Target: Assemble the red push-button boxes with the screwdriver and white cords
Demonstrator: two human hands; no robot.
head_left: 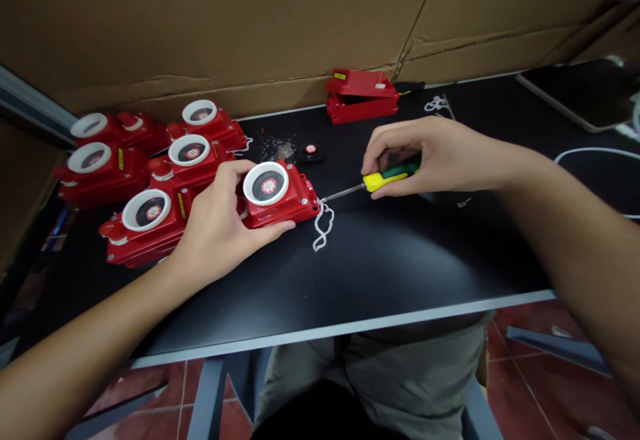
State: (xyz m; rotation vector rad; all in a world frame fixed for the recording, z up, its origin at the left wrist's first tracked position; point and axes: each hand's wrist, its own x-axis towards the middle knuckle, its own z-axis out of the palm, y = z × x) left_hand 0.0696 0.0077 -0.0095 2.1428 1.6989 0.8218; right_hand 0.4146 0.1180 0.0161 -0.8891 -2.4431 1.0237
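My left hand (220,223) grips a red plastic box with a white ring (277,193) lying on the black table (380,273). A screwdriver with a yellow and green handle (385,177) is held in my right hand (430,157), fingers wrapped round it. Its metal tip touches the right end of the red box, where a short white cord (323,227) hangs onto the table.
Several more red boxes with white rings (150,213) sit grouped at the left. A plain red box (363,97) stands at the back by a cardboard wall (250,27). A small black disc (311,150), a loose white cord (436,103) and a dark tablet (585,93) also lie on the table.
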